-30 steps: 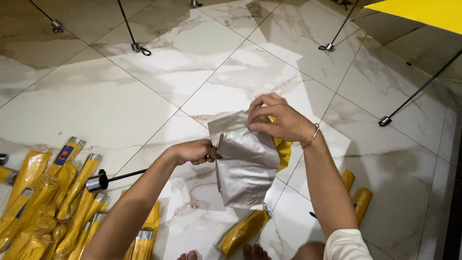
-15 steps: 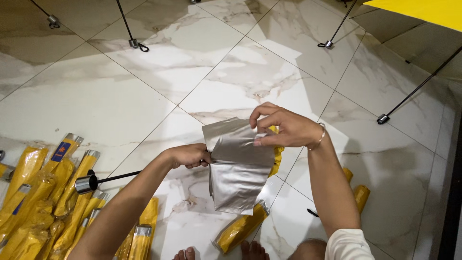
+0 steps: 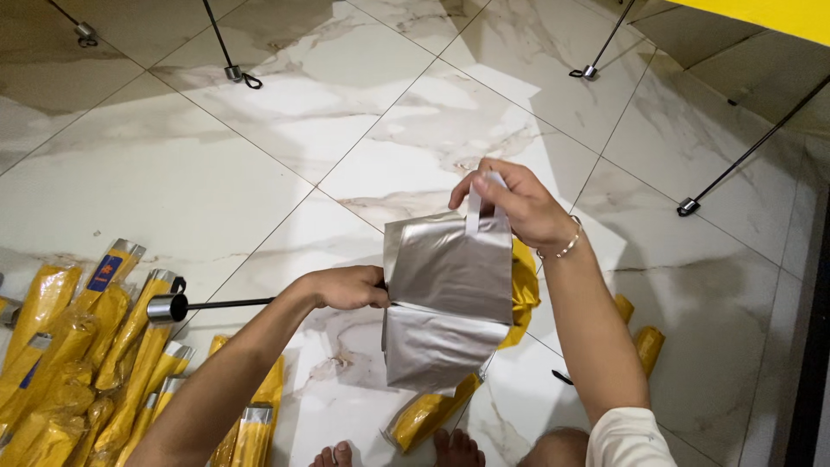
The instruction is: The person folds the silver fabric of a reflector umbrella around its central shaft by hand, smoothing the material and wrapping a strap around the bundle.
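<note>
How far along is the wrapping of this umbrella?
Looks done: a pile of bagged yellow umbrellas lies on the floor. In hand: the left hand grips a folded umbrella by its shaft while the right hand pinches its strap. Left: this one is unbagged, canopy loose.

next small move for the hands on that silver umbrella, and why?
Probably draw the white strap around the silver canopy to cinch it. The right hand pinches the strap above the canopy's top edge, the left hand grips the umbrella at the canopy's left edge with the black shaft pointing left, and the folds hang loose and flat.
</note>
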